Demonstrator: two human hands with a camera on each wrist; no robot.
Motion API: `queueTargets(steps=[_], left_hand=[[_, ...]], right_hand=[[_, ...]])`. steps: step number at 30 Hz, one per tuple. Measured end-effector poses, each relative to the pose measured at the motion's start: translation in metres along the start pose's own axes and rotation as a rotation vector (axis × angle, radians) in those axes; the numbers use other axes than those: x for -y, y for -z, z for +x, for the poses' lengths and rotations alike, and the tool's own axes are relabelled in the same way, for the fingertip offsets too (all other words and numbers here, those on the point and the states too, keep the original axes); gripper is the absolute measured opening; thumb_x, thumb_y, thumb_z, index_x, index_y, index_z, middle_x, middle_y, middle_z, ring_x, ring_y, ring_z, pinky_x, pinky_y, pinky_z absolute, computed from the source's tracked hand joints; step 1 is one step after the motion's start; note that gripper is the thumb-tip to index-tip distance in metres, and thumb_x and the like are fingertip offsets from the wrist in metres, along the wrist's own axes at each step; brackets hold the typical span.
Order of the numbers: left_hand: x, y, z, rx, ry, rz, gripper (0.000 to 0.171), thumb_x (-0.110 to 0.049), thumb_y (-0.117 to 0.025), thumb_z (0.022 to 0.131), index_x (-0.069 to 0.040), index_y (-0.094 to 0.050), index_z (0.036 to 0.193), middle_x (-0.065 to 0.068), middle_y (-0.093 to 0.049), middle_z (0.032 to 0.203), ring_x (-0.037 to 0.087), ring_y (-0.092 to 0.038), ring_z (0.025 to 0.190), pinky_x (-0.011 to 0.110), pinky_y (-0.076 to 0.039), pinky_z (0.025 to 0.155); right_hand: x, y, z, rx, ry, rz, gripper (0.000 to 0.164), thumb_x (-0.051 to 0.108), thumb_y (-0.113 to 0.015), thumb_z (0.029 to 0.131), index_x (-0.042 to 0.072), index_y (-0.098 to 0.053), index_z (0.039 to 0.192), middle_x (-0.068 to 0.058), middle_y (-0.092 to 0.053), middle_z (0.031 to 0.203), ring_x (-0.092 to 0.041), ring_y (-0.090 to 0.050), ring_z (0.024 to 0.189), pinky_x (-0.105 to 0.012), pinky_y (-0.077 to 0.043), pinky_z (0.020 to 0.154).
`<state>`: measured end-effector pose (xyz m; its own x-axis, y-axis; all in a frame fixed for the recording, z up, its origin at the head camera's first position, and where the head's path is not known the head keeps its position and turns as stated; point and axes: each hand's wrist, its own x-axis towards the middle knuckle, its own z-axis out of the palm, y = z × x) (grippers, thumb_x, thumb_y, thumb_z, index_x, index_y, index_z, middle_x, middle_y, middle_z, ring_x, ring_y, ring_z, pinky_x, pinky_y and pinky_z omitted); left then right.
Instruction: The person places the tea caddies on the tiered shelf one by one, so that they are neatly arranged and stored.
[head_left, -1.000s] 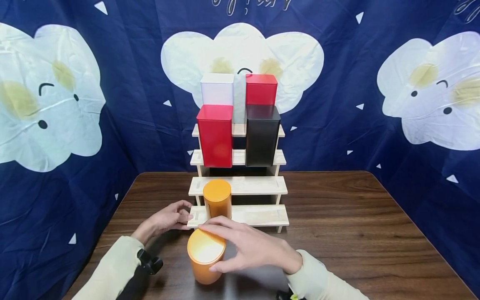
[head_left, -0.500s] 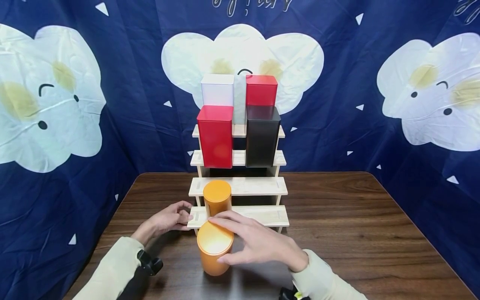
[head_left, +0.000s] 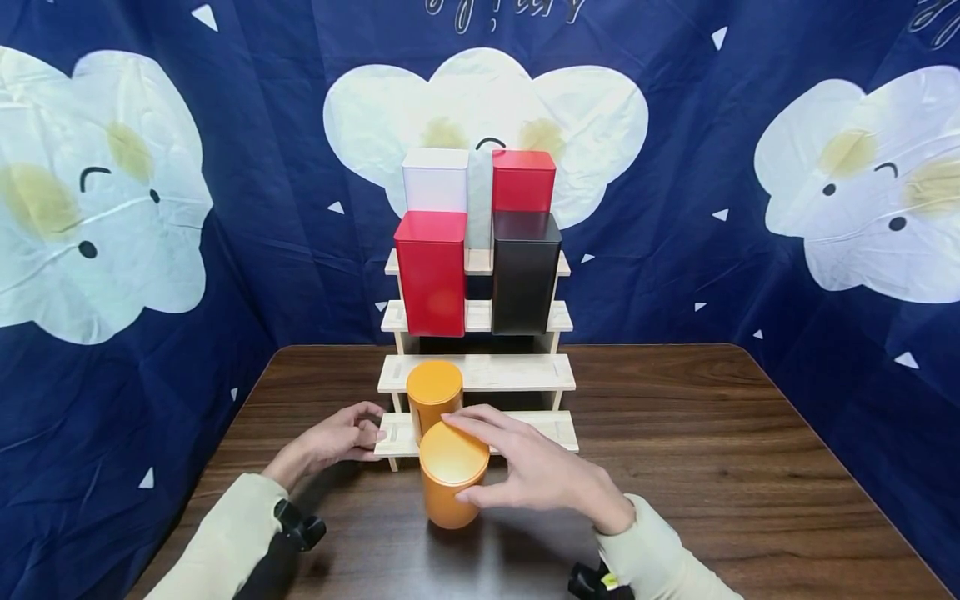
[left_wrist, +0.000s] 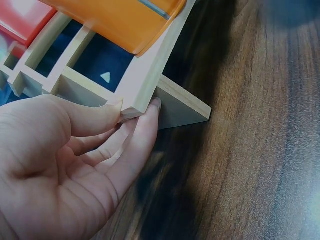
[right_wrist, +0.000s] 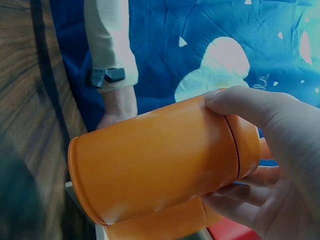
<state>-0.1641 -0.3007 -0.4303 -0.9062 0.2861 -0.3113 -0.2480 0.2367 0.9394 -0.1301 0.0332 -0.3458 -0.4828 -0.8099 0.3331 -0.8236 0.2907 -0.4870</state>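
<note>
My right hand (head_left: 540, 467) grips a round orange canister (head_left: 450, 492) near its lid, thumb on one side and fingers on the other. It is upright, in front of the lowest step of a pale wooden tiered stand (head_left: 551, 425). In the right wrist view, the canister (right_wrist: 155, 165) shows a lid seam close to the thumb. A second orange canister (head_left: 435, 383) stands on that lowest step, left of centre, partly hidden by the held one. My left hand (head_left: 333, 442) pinches the step's left end; the left wrist view shows thumb above and fingers beneath the wooden corner (left_wrist: 135, 100).
On the upper steps stand a red square tin (head_left: 430, 279), a black square tin (head_left: 527, 279), a white square tin (head_left: 436, 182) and a smaller-looking red tin (head_left: 523, 182) behind. The stand is on a brown wooden table (head_left: 675, 467), with a blue cloud-print cloth (head_left: 262, 167) around it.
My right hand has carried the orange canister rightward and away from me, up toward the front of the lowest step. The left hand has stayed in place on the stand.
</note>
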Motion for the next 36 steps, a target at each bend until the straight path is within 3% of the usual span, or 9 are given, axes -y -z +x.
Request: queueTargets(steps=[8,17,24,36], left_hand=[[-0.001,0.000,0.000,0.003,0.000,0.001,0.047,-0.003,-0.054,0.092,0.009,-0.028,0.129,0.008,-0.053,0.091,0.015,-0.058,0.083,0.032,-0.055,0.077],[-0.002,0.002,0.000,-0.004,0.002,0.009,0.046,-0.004,-0.053,0.092,0.008,-0.028,0.130,0.008,-0.052,0.092,0.016,-0.058,0.083,0.033,-0.054,0.077],[-0.001,0.002,0.000,0.000,-0.001,0.009,0.046,-0.003,-0.053,0.092,0.009,-0.028,0.130,0.008,-0.053,0.092,0.016,-0.059,0.083,0.033,-0.054,0.078],[-0.002,-0.002,-0.002,-0.017,0.027,0.012,0.050,-0.005,-0.055,0.092,0.007,-0.028,0.133,0.010,-0.052,0.094,0.017,-0.058,0.085,0.037,-0.054,0.081]], right_hand=[[-0.007,0.010,-0.003,-0.052,-0.065,-0.003,0.076,0.048,-0.069,0.080,0.024,-0.039,0.146,0.015,-0.041,0.141,-0.002,-0.047,0.121,-0.029,-0.044,0.101],[-0.015,0.016,-0.005,-0.103,-0.086,-0.046,0.075,0.048,-0.070,0.080,0.022,-0.041,0.145,0.011,-0.042,0.142,-0.007,-0.048,0.124,-0.034,-0.044,0.102],[-0.021,0.018,-0.007,-0.134,-0.184,-0.015,0.073,0.049,-0.070,0.080,0.027,-0.043,0.143,0.016,-0.041,0.140,-0.005,-0.048,0.119,-0.033,-0.046,0.099],[-0.036,0.018,-0.009,-0.234,-0.242,-0.046,0.074,0.043,-0.074,0.077,0.026,-0.043,0.143,0.008,-0.047,0.138,-0.012,-0.051,0.120,-0.040,-0.046,0.100]])
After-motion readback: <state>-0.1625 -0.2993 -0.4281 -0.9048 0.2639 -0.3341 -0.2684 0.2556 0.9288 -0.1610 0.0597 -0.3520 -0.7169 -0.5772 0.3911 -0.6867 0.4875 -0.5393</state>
